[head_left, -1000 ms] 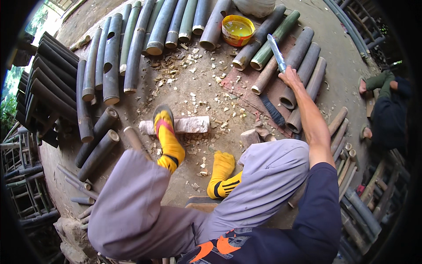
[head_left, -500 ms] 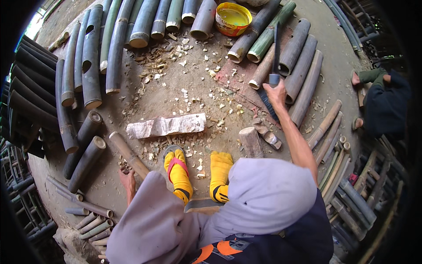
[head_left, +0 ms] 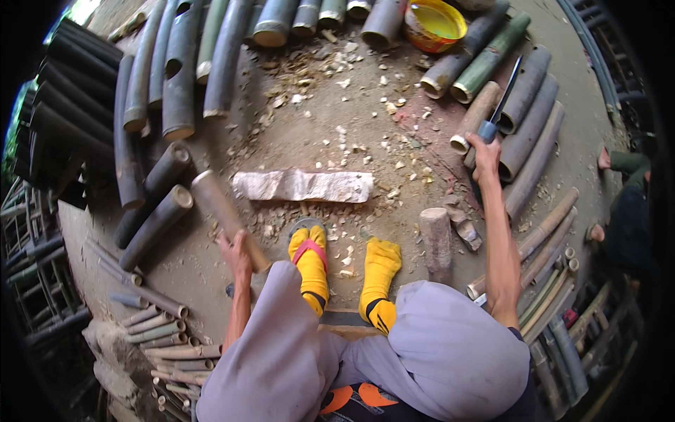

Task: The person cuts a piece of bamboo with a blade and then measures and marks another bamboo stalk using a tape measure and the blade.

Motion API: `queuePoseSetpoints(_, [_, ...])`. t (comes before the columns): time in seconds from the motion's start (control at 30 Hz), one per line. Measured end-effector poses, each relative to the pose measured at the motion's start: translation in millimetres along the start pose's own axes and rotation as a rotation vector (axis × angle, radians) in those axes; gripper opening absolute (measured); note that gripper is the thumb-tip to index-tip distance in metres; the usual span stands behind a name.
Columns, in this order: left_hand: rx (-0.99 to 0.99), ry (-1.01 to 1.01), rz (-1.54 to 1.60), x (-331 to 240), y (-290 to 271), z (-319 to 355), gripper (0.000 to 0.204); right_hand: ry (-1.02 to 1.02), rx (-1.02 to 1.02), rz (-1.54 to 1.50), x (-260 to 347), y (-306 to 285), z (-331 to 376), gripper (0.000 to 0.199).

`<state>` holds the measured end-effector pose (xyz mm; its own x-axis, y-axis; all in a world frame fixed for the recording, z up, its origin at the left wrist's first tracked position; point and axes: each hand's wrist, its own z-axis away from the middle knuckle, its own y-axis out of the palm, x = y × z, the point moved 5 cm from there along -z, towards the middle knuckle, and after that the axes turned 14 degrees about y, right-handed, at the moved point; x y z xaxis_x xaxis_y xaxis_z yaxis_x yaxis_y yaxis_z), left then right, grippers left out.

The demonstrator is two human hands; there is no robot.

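Observation:
My right hand (head_left: pixel 486 156) is closed round the handle of a machete (head_left: pixel 508 91). Its long dark blade points away from me, over the bamboo tubes at the right. My left hand (head_left: pixel 237 254) grips the side of a short brown bamboo tube (head_left: pixel 226 214), slightly smeared by motion, left of my feet. The tube slants, its pale cut end away from me. Ahead of my yellow socks (head_left: pixel 380 278) a whitish, rough wooden block (head_left: pixel 302 186) lies crosswise on the ground. One foot has a sandal with a red strap (head_left: pixel 309 247).
Dark bamboo tubes (head_left: pixel 183 77) ring the work spot at left, far side and right. A yellow-red tub (head_left: pixel 436 27) holds liquid. A wooden stump (head_left: pixel 436 239) stands by my right foot. Pale chips litter the dirt floor. Another person (head_left: pixel 629 204) sits at far right.
My left hand has come up onto the bamboo tube and holds it. My right hand still holds the machete, its blade now tilted further right. The whole view has shifted a little.

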<state>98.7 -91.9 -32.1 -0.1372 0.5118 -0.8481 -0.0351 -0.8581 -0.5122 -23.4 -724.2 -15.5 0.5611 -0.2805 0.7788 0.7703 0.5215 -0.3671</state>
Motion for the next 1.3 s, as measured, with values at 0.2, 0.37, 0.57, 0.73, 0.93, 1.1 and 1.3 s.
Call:
queuePoseSetpoints(0.2, [0.35, -0.026, 0.352, -112.6, 56.4, 30.5, 0.046, 0.039, 0.03, -0.368, -19.9, -19.4, 117.6, 0.032])
queuePoseSetpoints(0.37, [0.8, 0.192, 0.2, -195.5, 204.7, 29.5, 0.056, -0.093, -0.064, -0.484, -34.2, -28.3, 163.1, 0.047])
queuePoseSetpoints(0.57, [0.962, 0.444, 0.533, -285.9, 314.2, 26.5, 0.081, -0.132, -0.091, -0.415, -21.4, -34.4, 184.9, 0.053])
queuePoseSetpoints(0.73, [1.142, 0.143, 0.62, -268.2, 297.6, 53.3, 0.084, -0.131, 0.102, -0.218, -12.2, -19.8, 207.4, 0.056])
queuePoseSetpoints(0.93, [0.979, -0.249, 0.71, -217.1, 234.2, 67.9, 0.034, -0.176, 0.163, 0.076, -18.4, 24.0, 234.6, 0.045])
queuePoseSetpoints(1.1, [0.49, -0.048, 0.244, -144.0, 96.6, 5.1, 0.04, -0.234, -0.111, 0.294, 5.1, -8.9, 156.8, 0.046])
queuePoseSetpoints(1.3, [0.259, -0.075, -0.143, -49.8, -25.8, 32.7, 0.05, -0.379, -0.388, 0.803, 31.7, -96.9, 26.0, 0.043])
